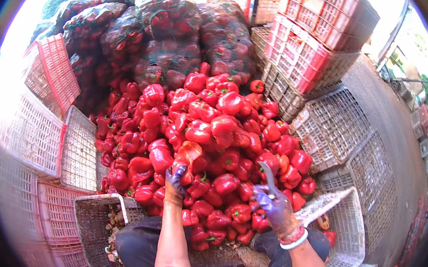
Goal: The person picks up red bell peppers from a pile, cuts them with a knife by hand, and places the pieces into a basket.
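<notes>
My left hand (175, 186), in a stained purple glove, grips a red bell pepper (187, 157) whose cut side shows paler orange flesh. A short knife with a curved blade (269, 175) is in my gloved right hand (275, 208), its tip pointing up and away from me. Both hands are above the near part of a large heap of red bell peppers (227, 182), and a gap separates the knife from the held pepper. A white band (295, 241) circles my right wrist.
By my left knee, a plastic crate (94, 218) holds pale pepper cores (113, 234). Another crate (350, 232) tilts at my right, with pepper pieces inside. Stacked crates flank the heap on the left (32, 128) and right (301, 57). Full mesh sacks (167, 59) stand behind it.
</notes>
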`<action>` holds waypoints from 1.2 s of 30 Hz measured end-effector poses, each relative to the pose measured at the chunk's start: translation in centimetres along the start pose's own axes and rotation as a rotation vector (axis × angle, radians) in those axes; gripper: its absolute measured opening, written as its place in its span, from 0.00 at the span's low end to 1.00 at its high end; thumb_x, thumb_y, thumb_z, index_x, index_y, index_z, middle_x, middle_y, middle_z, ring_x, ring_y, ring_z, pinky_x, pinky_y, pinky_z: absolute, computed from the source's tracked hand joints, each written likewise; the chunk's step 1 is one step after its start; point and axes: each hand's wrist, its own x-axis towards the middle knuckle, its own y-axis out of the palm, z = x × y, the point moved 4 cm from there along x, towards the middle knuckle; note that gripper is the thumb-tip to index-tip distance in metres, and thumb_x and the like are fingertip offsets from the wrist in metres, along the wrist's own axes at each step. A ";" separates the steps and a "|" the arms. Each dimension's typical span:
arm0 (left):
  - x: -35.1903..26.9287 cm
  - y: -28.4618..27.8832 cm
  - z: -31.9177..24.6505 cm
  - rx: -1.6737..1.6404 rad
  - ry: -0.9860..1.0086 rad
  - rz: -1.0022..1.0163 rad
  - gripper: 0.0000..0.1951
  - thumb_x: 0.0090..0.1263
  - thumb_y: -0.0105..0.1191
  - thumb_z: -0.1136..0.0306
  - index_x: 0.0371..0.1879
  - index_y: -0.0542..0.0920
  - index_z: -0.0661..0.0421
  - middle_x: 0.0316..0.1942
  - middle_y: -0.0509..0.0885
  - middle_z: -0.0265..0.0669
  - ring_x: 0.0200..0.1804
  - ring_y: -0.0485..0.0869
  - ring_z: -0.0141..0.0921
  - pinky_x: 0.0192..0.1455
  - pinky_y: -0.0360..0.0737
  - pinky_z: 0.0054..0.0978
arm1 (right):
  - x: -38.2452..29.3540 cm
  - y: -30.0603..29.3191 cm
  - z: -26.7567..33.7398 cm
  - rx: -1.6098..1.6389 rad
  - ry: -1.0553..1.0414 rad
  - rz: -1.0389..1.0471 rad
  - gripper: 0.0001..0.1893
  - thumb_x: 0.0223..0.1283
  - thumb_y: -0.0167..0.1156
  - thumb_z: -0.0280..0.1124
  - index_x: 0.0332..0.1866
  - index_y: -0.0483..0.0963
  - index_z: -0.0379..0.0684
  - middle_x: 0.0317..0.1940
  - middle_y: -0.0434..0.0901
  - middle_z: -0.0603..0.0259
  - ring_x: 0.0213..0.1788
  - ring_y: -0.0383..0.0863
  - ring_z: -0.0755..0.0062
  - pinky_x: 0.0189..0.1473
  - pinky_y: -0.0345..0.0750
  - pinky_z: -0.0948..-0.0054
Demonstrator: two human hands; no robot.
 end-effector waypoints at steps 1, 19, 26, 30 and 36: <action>-4.2 2.6 -0.5 -0.015 -0.109 0.034 0.21 0.67 0.65 0.71 0.58 0.75 0.47 0.43 0.84 0.36 0.39 0.86 0.34 0.32 0.89 0.38 | -0.1 -0.1 0.1 -0.053 -0.050 -0.010 0.25 0.68 0.67 0.41 0.62 0.76 0.34 0.49 0.85 0.57 0.50 0.84 0.74 0.52 0.82 0.73; -19.9 11.5 3.4 -0.460 -0.471 0.653 0.30 0.76 0.55 0.48 0.71 0.71 0.51 0.70 0.76 0.38 0.70 0.76 0.42 0.72 0.74 0.54 | -0.4 -1.3 0.6 0.246 -0.274 0.003 0.13 0.67 0.65 0.33 0.54 0.81 0.42 0.35 0.84 0.72 0.32 0.80 0.84 0.32 0.75 0.80; -16.5 13.1 7.4 -0.608 -0.502 0.439 0.19 0.77 0.55 0.64 0.63 0.77 0.59 0.59 0.82 0.43 0.61 0.82 0.38 0.64 0.82 0.39 | 0.0 -0.2 -0.5 0.274 -0.412 0.031 0.24 0.65 0.67 0.24 0.65 0.71 0.38 0.51 0.84 0.67 0.49 0.82 0.81 0.51 0.80 0.78; -17.5 13.7 5.3 0.133 0.079 0.640 0.17 0.71 0.53 0.74 0.57 0.79 0.64 0.51 0.86 0.42 0.51 0.86 0.38 0.58 0.83 0.34 | 0.2 -1.0 -0.7 0.240 -0.332 0.057 0.23 0.68 0.65 0.28 0.66 0.72 0.40 0.53 0.83 0.67 0.53 0.82 0.79 0.56 0.79 0.75; -21.1 16.7 0.6 0.283 0.136 0.689 0.15 0.75 0.44 0.67 0.44 0.85 0.61 0.46 0.87 0.40 0.50 0.86 0.36 0.58 0.82 0.38 | -1.0 -0.3 -0.1 0.333 -0.248 0.321 0.23 0.65 0.66 0.28 0.65 0.73 0.42 0.53 0.83 0.66 0.54 0.82 0.79 0.58 0.78 0.74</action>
